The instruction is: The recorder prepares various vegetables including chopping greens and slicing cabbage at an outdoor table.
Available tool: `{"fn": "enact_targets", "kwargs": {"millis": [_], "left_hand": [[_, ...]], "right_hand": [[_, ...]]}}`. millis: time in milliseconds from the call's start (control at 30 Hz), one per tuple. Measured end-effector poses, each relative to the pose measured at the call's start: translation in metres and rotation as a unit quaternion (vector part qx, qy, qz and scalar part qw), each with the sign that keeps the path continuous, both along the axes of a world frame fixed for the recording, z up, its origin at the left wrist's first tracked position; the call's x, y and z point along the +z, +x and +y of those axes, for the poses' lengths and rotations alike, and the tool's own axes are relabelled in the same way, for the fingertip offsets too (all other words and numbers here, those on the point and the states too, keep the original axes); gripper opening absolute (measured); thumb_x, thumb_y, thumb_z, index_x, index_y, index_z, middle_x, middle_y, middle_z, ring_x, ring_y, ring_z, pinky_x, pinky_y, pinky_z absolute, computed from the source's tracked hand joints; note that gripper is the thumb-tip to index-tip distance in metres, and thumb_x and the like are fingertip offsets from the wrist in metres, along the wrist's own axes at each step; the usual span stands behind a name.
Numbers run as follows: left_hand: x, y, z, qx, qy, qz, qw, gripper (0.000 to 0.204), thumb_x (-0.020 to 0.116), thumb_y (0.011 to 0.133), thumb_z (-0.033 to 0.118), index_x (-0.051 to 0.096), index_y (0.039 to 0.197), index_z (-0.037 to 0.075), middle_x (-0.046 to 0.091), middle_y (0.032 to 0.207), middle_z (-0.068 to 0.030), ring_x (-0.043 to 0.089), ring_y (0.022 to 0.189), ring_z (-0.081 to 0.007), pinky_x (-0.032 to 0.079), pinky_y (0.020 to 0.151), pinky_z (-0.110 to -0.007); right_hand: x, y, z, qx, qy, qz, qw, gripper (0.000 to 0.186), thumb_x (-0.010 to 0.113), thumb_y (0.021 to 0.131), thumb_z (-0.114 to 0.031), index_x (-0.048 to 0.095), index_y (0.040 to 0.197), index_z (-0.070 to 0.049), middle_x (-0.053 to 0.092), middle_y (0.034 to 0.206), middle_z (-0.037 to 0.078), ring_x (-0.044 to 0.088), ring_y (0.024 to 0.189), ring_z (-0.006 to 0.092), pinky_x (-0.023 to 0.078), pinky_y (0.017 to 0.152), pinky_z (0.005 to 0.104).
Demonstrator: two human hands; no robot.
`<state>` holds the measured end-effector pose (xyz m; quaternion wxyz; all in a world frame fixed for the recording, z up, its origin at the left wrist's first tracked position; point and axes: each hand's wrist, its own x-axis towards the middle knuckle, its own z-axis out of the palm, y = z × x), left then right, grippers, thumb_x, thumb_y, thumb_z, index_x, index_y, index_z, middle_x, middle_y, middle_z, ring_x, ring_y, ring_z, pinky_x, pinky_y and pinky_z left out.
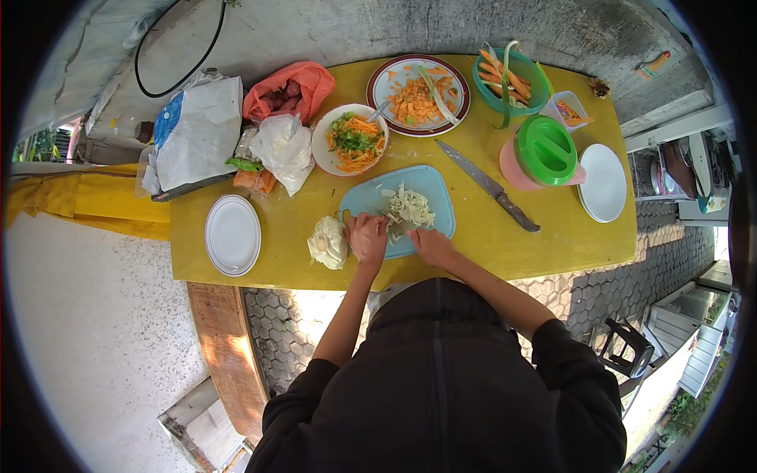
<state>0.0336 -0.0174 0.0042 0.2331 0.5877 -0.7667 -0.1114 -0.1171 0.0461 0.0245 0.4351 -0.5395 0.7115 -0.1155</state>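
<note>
A light-blue cutting board (440,189) lies near the front edge of the table, with a heap of shredded cabbage (412,206) on it. My left hand (367,236) rests at the board's left side, fingers curled down on a piece of cabbage that they mostly hide. My right hand (431,246) is closed round a knife at the board's front edge; its short blade (404,226) points toward the left fingers and its handle is hidden. Just left of the board sits a cut cabbage head (328,243), close to my left hand.
A large knife (489,186) lies right of the board. Behind stand a bowl of shredded carrot and greens (353,140), a plate of chopped carrot (418,96), a carrot basin (530,72) and a green-lidded pitcher (546,151). White plates (233,235) and bags (284,150) lie left.
</note>
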Motion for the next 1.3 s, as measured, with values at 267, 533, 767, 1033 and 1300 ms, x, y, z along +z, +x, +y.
{"fn": "enact_targets", "kwargs": {"millis": [267, 533, 767, 1033, 1300], "left_hand": [[-0.006, 0.002, 0.009, -0.007, -0.03, -0.012, 0.999, 0.003, 0.065, 0.07, 0.016, 0.064, 0.073, 0.016, 0.053, 0.076, 0.0028, 0.051, 0.079, -0.0199, 0.036, 0.071, -0.04], [-0.006, 0.002, 0.012, 0.006, -0.05, -0.023, 0.998, 0.005, 0.064, 0.07, 0.015, 0.064, 0.074, 0.017, 0.052, 0.077, 0.0025, 0.051, 0.078, -0.0196, 0.035, 0.071, -0.04], [-0.003, 0.001, 0.017, -0.01, -0.054, -0.047, 0.997, 0.007, 0.065, 0.069, 0.015, 0.064, 0.076, 0.017, 0.05, 0.074, 0.0011, 0.05, 0.076, -0.0206, 0.036, 0.068, -0.04], [-0.004, 0.006, 0.014, 0.005, -0.042, 0.016, 0.999, 0.006, 0.066, 0.069, 0.013, 0.065, 0.073, 0.016, 0.052, 0.07, 0.0019, 0.051, 0.076, -0.0197, 0.036, 0.068, -0.039], [-0.008, 0.009, 0.017, -0.01, -0.052, -0.018, 0.998, 0.009, 0.065, 0.07, 0.014, 0.064, 0.079, 0.016, 0.051, 0.075, 0.0008, 0.05, 0.077, -0.0209, 0.036, 0.067, -0.04]], "right_hand": [[-0.003, -0.011, 0.015, -0.017, 0.015, -0.031, 0.999, 0.051, 0.027, 0.092, -0.042, 0.056, 0.086, -0.001, 0.059, 0.082, 0.026, 0.055, 0.08, 0.0451, 0.043, 0.072, 0.0519], [0.002, 0.006, 0.002, 0.003, 0.014, 0.006, 1.0, 0.05, 0.029, 0.092, -0.042, 0.056, 0.082, -0.001, 0.057, 0.08, 0.028, 0.054, 0.078, 0.0459, 0.042, 0.071, 0.0525], [-0.004, -0.009, 0.013, 0.008, 0.014, -0.003, 1.0, 0.052, 0.027, 0.092, -0.043, 0.057, 0.085, 0.0, 0.059, 0.08, 0.026, 0.056, 0.079, 0.0449, 0.043, 0.072, 0.0519], [0.0, -0.004, 0.012, 0.008, 0.01, -0.045, 0.999, 0.052, 0.028, 0.092, -0.042, 0.057, 0.085, 0.0, 0.059, 0.083, 0.026, 0.055, 0.081, 0.0446, 0.043, 0.073, 0.0507], [0.005, 0.004, 0.001, 0.034, 0.015, -0.001, 0.999, 0.051, 0.028, 0.092, -0.042, 0.057, 0.085, 0.0, 0.058, 0.081, 0.026, 0.056, 0.08, 0.0435, 0.044, 0.072, 0.0508]]}}
